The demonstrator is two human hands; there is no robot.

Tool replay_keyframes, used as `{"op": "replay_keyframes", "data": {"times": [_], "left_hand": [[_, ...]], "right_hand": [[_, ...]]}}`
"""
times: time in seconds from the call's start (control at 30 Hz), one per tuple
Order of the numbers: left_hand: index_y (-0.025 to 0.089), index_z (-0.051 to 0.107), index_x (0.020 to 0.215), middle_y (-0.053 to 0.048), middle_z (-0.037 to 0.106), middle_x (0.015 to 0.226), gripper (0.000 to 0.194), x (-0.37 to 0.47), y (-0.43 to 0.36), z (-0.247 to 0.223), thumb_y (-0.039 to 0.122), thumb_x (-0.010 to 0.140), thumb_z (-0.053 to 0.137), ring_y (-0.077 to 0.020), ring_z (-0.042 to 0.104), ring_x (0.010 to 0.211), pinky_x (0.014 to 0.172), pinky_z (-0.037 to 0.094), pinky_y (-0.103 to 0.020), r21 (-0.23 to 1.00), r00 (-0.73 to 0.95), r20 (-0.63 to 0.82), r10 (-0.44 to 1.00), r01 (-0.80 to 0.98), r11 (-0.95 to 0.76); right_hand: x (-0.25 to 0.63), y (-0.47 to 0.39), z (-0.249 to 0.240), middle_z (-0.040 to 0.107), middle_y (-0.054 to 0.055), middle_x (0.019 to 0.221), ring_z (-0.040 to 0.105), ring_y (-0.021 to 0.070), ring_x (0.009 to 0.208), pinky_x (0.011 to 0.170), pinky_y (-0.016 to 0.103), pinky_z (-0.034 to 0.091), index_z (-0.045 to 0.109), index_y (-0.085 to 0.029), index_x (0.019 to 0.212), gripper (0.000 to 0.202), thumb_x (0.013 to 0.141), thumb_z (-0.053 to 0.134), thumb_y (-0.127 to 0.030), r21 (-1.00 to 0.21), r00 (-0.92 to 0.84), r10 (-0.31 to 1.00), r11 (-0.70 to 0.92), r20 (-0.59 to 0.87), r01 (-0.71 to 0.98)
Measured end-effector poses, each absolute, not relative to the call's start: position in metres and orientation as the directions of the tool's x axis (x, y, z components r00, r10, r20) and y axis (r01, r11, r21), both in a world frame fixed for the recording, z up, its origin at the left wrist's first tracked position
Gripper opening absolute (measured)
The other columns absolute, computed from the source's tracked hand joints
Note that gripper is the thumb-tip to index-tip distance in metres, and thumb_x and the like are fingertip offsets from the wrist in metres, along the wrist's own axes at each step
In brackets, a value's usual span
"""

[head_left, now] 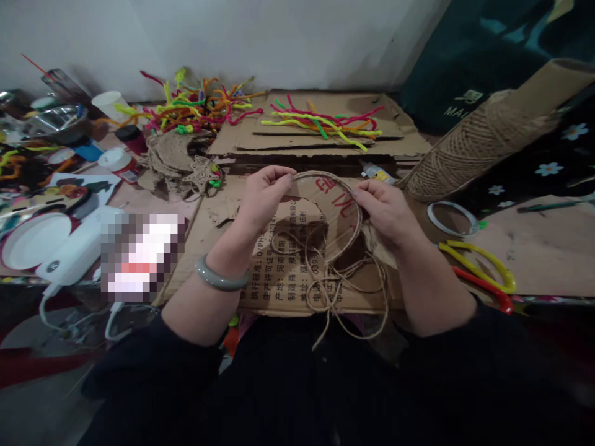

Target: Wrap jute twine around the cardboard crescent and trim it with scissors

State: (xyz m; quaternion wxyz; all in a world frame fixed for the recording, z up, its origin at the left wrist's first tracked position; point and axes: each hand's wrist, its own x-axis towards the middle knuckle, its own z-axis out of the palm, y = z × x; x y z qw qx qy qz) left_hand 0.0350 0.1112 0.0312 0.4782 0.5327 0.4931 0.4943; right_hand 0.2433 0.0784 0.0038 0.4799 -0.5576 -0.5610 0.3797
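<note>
A ring wrapped in brown twine (358,226) is held up between my two hands, above a printed cardboard sheet (279,272). My left hand (268,195) pinches its upper left side with thumb and fingertips. At its upper right, my right hand (383,207) grips the ring, fingers closed. Loose twine (383,279) hangs from the ring in tangled loops, and one end reaches past the cardboard's front edge. A large twine roll (488,142) on a cardboard tube leans at the right.
Colourful fuzzy stems (325,121) lie on cardboard at the back. A twine-covered crescent (170,161) and star sit at the left, near jars and a blurred phone (144,257). At the right are a glue tube (376,173), a pale ring (452,218) and yellow-handled scissors (483,266).
</note>
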Motion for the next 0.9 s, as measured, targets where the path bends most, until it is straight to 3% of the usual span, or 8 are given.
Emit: {"op": "replay_keyframes", "data": {"times": [0.2,0.4,0.73,0.9], "left_hand": [[0.014,0.071,0.076,0.0,0.067,0.07,0.009,0.039,0.108,0.027,0.02,0.076,0.063,-0.0091,0.058,0.06,0.058,0.049,-0.023,0.986,0.218,-0.012,0.976,0.165,-0.025],[0.013,0.072,0.08,0.0,0.067,0.065,0.013,0.048,0.1,0.024,0.022,0.078,0.063,-0.0085,0.054,0.056,0.054,0.042,-0.021,0.969,0.372,-0.098,0.923,0.246,0.004],[0.014,0.068,0.089,0.001,0.065,0.063,0.014,0.047,0.099,0.028,0.015,0.077,0.062,-0.0091,0.062,0.056,0.056,0.047,-0.02,0.979,0.374,-0.143,0.916,0.189,0.075],[0.014,0.066,0.083,0.002,0.065,0.061,0.012,0.048,0.1,0.023,0.009,0.074,0.059,-0.008,0.062,0.055,0.055,0.047,-0.019,0.981,0.352,-0.104,0.93,0.188,0.039]], "right_hand": [[0.239,0.077,0.012,0.059,-0.002,0.064,0.049,0.0101,0.053,0.051,0.025,0.04,0.06,-0.021,0.081,0.024,0.076,0.065,-0.044,-0.959,0.086,0.989,0.093,0.12,0.267],[0.23,0.07,0.014,0.062,-0.001,0.061,0.051,0.0119,0.054,0.053,0.027,0.038,0.07,-0.018,0.084,0.021,0.076,0.062,-0.036,-0.882,-0.104,0.985,0.171,0.139,0.44],[0.228,0.07,0.012,0.066,0.002,0.065,0.052,0.0137,0.056,0.055,0.029,0.039,0.072,-0.018,0.076,0.02,0.075,0.059,-0.033,-0.812,0.011,0.972,0.19,0.234,0.551],[0.227,0.068,0.012,0.065,0.001,0.062,0.051,0.0128,0.053,0.055,0.029,0.039,0.07,-0.018,0.076,0.018,0.076,0.058,-0.031,-0.804,0.012,0.965,0.21,0.261,0.557]]}}
